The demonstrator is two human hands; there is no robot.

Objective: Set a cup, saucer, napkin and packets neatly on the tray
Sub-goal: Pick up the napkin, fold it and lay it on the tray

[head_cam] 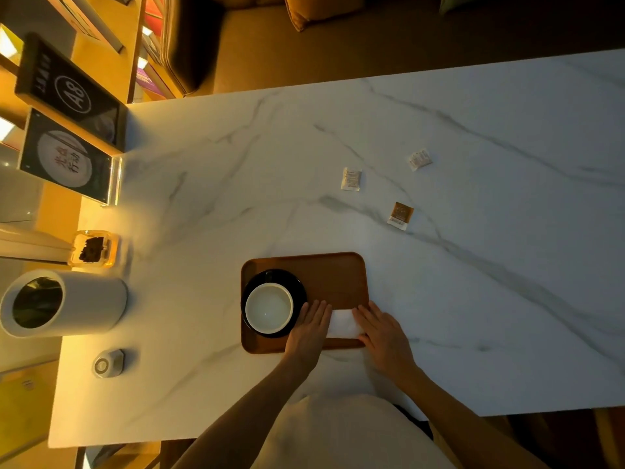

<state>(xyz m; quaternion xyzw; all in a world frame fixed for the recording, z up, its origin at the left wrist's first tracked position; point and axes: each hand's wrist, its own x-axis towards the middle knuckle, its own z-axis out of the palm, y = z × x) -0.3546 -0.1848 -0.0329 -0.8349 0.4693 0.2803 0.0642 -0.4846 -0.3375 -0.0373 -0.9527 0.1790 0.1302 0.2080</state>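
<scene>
A brown wooden tray (331, 275) lies on the marble table near me. On its left half a white cup (269, 308) stands on a black saucer (270, 277). A white folded napkin (343, 321) lies on the tray's near right part. My left hand (309, 328) rests flat on the napkin's left edge, beside the saucer. My right hand (380, 328) lies flat on its right edge, at the tray's corner. Three packets lie on the table beyond the tray: a white packet (350, 179), another white packet (419, 159) and a brown packet (400, 215).
At the left edge stand a white cylindrical container (84, 301), a small glass jar with dark contents (94, 248), a small round grey device (107, 363) and two upright signs (69, 157). A sofa (304, 45) lies beyond the table's far edge.
</scene>
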